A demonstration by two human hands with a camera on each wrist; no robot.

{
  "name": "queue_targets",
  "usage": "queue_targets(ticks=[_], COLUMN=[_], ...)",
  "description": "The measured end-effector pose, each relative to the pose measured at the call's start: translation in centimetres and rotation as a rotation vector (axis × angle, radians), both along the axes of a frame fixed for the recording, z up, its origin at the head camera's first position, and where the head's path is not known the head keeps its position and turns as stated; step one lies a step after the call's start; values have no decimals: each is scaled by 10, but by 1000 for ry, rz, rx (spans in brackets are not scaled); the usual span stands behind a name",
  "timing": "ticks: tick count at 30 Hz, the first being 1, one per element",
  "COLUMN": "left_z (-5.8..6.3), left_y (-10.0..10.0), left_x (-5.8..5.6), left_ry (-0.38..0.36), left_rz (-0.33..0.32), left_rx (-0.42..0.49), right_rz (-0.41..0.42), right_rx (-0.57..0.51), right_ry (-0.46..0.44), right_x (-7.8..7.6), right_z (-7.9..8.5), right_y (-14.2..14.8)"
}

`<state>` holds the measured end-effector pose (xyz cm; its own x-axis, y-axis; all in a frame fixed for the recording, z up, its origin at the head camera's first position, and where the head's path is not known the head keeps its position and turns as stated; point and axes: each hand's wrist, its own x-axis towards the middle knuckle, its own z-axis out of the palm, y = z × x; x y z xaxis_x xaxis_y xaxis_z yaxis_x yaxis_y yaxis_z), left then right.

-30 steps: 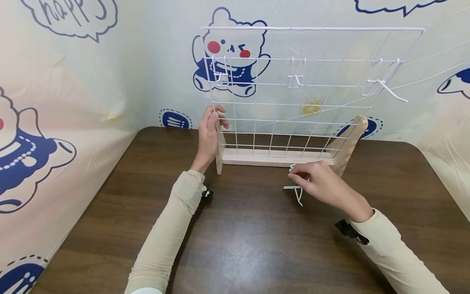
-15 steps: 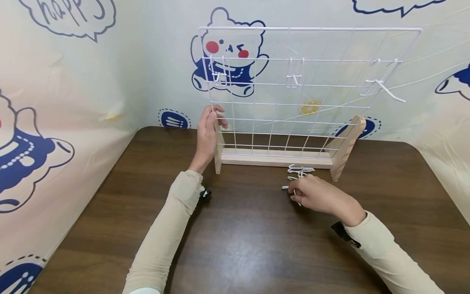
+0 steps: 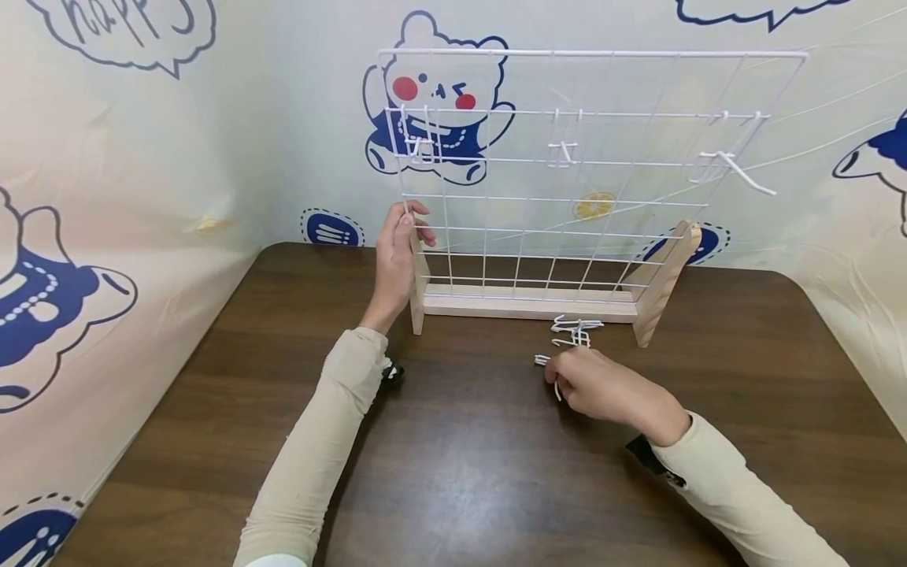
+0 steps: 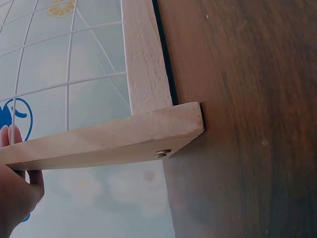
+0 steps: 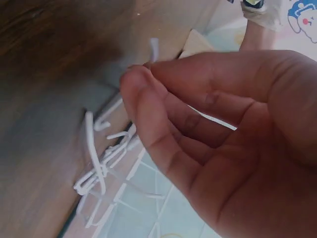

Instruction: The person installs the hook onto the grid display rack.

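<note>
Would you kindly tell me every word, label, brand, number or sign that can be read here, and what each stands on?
"happy": in a speech bubble on the wall covering, upper left of the head view; the frame edge cuts off its top.
Second speech bubble, upper right: only its lower outline shows, no lettering.
Dark item at the left cuff: too small to tell.
No lettering visible on the rack, hooks or table.

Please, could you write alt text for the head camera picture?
A person's right hand pinches a white hook at a brown table, with more loose hooks beyond it. The left hand grips the wooden side of a white wire rack, where three hooks hang.
</note>
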<state>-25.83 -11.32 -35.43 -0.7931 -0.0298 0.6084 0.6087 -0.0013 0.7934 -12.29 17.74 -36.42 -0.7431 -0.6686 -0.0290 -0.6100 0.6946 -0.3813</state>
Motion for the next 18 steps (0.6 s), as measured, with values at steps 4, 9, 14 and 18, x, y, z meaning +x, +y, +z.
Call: queue_targets(ticks=[4,9,14,18], left_z=[5,19,24,24], left_y=[0,3,4,4], left_x=[5,19,24,24], left_ry=[13,17,18,15], left_rz=[-7,-13,-21,-21], left_rx=[-9,-16,-20,-17], right_rz=[23,13,10,-10], right_rx=[-44,-140,-216,-212], right_ry=[48,98,112,110], right_x=[0,-5,-10,-11], right_z=[2,4,6,6], right_y=[-3,-1,2,2])
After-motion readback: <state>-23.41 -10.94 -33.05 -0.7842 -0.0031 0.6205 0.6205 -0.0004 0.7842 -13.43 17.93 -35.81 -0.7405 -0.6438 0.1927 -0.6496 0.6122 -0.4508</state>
